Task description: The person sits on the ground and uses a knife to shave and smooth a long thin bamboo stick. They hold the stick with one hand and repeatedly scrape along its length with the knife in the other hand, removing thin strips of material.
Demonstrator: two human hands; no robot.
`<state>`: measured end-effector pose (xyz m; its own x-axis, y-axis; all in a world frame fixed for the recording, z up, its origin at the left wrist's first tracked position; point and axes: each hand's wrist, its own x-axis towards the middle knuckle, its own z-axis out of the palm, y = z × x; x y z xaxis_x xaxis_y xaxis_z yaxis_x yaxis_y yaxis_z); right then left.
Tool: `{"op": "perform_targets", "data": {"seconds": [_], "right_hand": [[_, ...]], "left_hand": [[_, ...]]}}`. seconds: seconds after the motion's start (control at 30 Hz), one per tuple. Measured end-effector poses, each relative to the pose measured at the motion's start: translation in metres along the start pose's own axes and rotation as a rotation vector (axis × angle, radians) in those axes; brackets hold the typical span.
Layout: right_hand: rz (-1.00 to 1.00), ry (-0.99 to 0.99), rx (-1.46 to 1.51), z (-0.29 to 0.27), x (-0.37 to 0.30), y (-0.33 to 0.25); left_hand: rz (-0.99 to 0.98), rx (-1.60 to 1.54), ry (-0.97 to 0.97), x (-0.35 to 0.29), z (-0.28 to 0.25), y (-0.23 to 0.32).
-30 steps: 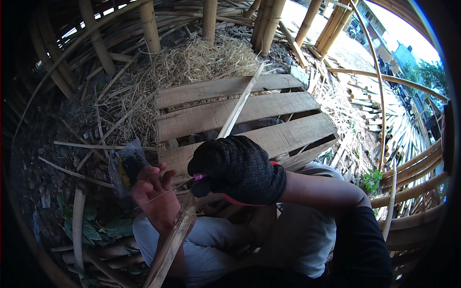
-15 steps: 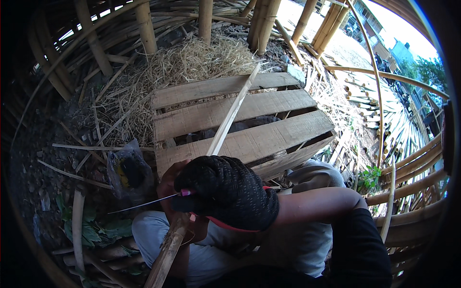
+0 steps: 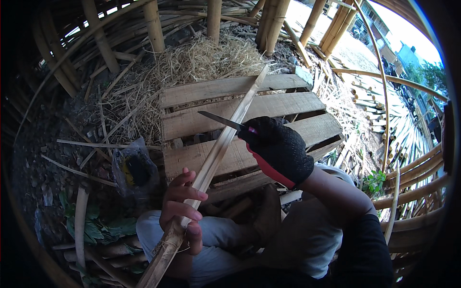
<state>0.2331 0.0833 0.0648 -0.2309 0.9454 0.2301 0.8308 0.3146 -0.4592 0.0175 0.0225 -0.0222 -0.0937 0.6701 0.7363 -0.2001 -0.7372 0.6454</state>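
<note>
A long split bamboo strip (image 3: 218, 152) slants from my lap up across a slatted wooden pallet (image 3: 192, 126). My bare left hand (image 3: 178, 204) curls its fingers around the strip's lower part, near a rough node with loose fibres. In my right hand (image 3: 283, 151), which wears a black and red glove, is a knife (image 3: 218, 118). Its blade points left and lies across the upper part of the strip. The fist hides most of the knife's handle. Whether the edge touches the strip, I cannot tell.
Dry shavings (image 3: 206, 60) are heaped beyond the pallet. A clear plastic bag (image 3: 135, 168) with something black and yellow inside lies left of it. Bamboo posts (image 3: 214, 21) stand behind, and cut bamboo poles (image 3: 391, 129) are stacked at right. Green leaves (image 3: 93, 225) lie at lower left.
My right hand with the knife has moved up and away from my left hand, along the strip. My left hand, hidden behind the glove before, now shows. The view has shifted slightly.
</note>
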Motion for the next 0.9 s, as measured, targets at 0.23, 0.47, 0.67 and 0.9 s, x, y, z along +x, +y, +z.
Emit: {"op": "perform_targets", "data": {"seconds": [0.23, 0.47, 0.67, 0.9], "right_hand": [[0.003, -0.192, -0.015, 0.015, 0.015, 0.024], [-0.144, -0.049, 0.173, 0.017, 0.017, 0.012], [-0.54, 0.045, 0.279, 0.038, 0.021, 0.015], [-0.464, 0.064, 0.209, 0.034, 0.033, 0.006]], "left_hand": [[0.077, -0.238, 0.167, -0.01, 0.006, -0.002], [0.094, -0.313, 0.029, -0.005, -0.006, 0.001], [0.004, -0.276, 0.055, -0.003, -0.003, 0.007], [-0.046, -0.016, 0.035, 0.005, -0.008, 0.009]]}}
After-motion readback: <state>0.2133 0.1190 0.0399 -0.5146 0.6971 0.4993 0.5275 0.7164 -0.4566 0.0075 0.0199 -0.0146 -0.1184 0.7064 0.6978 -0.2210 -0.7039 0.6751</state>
